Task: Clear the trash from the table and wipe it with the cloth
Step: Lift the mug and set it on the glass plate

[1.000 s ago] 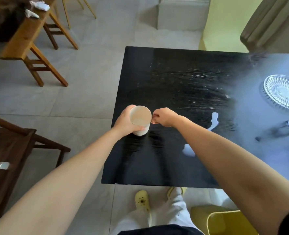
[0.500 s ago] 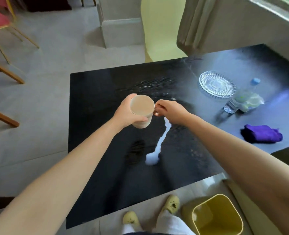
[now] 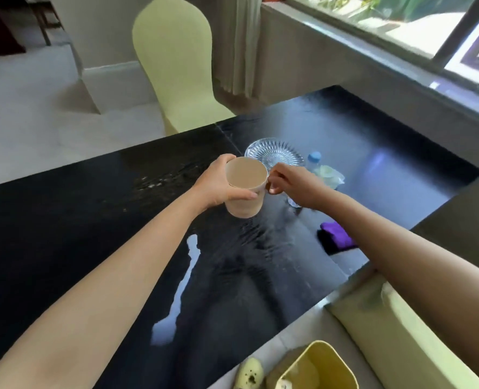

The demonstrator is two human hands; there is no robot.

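My left hand (image 3: 218, 184) wraps around a beige paper cup (image 3: 245, 186), held upright above the black table (image 3: 64, 226). My right hand (image 3: 294, 184) pinches the cup's right rim with thumb and finger. A long white spill (image 3: 183, 287) runs across the table below the cup. A purple cloth (image 3: 338, 237) lies to the right, partly hidden by my right forearm. Behind my right hand lie a plastic bottle with a blue cap (image 3: 314, 160) and crumpled clear wrapping (image 3: 329, 175).
A cut-glass plate (image 3: 275, 153) sits behind the cup. A yellow bin (image 3: 317, 366) stands on the floor at the near table edge, beside a pale yellow seat (image 3: 387, 327). A pale yellow chair (image 3: 176, 68) stands at the far side. A window ledge runs along the right.
The cup has been lifted off the table in both hands. My view has swung right, bringing the plate, bottle, cloth and bin into sight.
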